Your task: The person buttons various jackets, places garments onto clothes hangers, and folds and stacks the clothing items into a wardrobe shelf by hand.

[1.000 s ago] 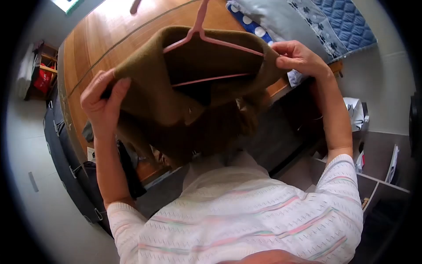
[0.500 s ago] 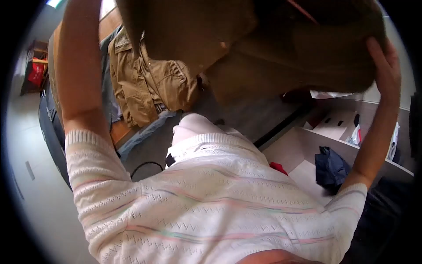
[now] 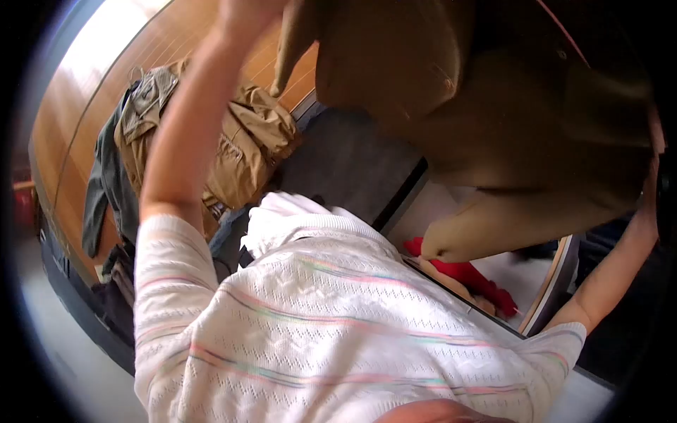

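Observation:
A brown coat point(image 3: 395, 56) hangs spread out in front of me, its dark inside and a sleeve showing. My left hand point(image 3: 250, 10) is at the top edge beside the coat's left side; its fingers run out of view, but the coat hangs from there. At the far right, my right hand point(image 3: 656, 141) is closed on the other side of the coat, partly in shadow. One sleeve of the coat dangles over an open drawer-like compartment point(image 3: 553, 282).
To the left, a tan jacket point(image 3: 247, 141) and a dark grey-green garment point(image 3: 106, 204) lie on a wooden slatted surface point(image 3: 70, 155). Red cloth point(image 3: 472, 275) lies in the compartment, under the sleeve. Dark grey flooring point(image 3: 345, 155) shows in the middle.
The coat has moved right and opened wider, with its sleeve now hanging lower. My left hand has come into view at the top. My view has turned, showing more wooden surface.

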Available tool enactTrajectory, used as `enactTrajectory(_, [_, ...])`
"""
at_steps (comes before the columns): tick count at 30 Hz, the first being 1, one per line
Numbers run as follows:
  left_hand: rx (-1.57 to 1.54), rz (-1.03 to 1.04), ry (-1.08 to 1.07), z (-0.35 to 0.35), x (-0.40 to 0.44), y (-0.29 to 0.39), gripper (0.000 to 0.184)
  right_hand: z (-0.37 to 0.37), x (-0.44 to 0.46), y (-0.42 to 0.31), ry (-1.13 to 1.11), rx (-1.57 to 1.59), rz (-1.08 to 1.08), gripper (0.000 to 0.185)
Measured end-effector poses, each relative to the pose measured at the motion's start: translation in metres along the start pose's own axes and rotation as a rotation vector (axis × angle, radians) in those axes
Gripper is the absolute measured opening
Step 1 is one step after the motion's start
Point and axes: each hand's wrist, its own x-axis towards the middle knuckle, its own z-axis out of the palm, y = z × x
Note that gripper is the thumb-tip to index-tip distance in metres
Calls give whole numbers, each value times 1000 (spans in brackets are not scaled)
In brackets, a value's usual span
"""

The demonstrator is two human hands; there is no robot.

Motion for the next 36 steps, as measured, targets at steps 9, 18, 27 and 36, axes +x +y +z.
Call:
enactTrajectory(9, [-435, -323, -567, 199, -113, -148, 32, -33, 4, -20, 226, -185, 203, 62])
enactTrajectory(18, [-1167, -744, -1560, 181, -103, -100, 40, -45, -6, -1, 275, -177, 423, 55])
enactTrajectory(27, [235, -259, -2081, 161, -105, -114, 88, -56, -41, 31, 229, -282, 652, 52])
enactTrajectory(36, [-864, -942, -1459, 167, -110, -201, 37, -44, -93, 55, 483, -18, 1025, 36])
